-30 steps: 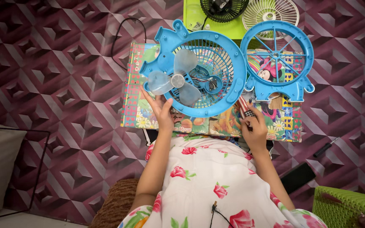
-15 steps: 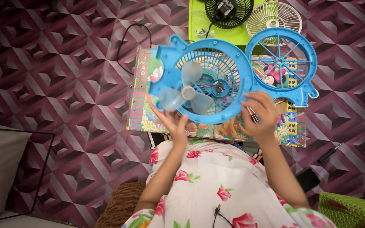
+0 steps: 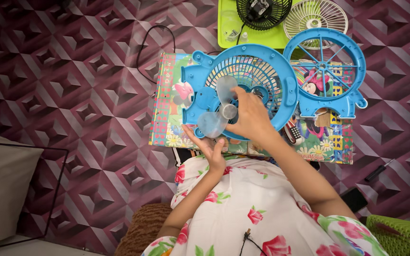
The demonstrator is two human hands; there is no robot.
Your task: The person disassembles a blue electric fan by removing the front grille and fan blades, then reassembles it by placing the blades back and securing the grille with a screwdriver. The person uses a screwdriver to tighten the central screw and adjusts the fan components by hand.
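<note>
A blue plastic fan housing (image 3: pixel 281 76) with a round rear grille lies on a colourful cartoon-printed board (image 3: pixel 164 118). A translucent pale-blue fan blade (image 3: pixel 217 121) sits at its centre. My right hand (image 3: pixel 252 118) reaches over the housing, with its fingertips pinching the blade at its hub. My left hand (image 3: pixel 209 147) is palm up with fingers spread, just under the housing's lower edge and the lowest blade lobe. The matching blue front grille (image 3: pixel 323 71), with spokes, lies beside the housing on the right.
A green tray (image 3: pixel 252 38) at the top holds a black fan (image 3: pixel 262 12), with a white grille (image 3: pixel 315 16) beside it. A black cable (image 3: pixel 143 57) loops at the left. A dark screwdriver (image 3: pixel 380 169), phone (image 3: pixel 354 199) and green basket (image 3: pixel 399 234) lie right; a cushion (image 3: pixel 1 189) lies left.
My right hand has moved left from the board's lower edge onto the blade hub. My left hand has dropped from the blade to below the housing rim. The view has shifted.
</note>
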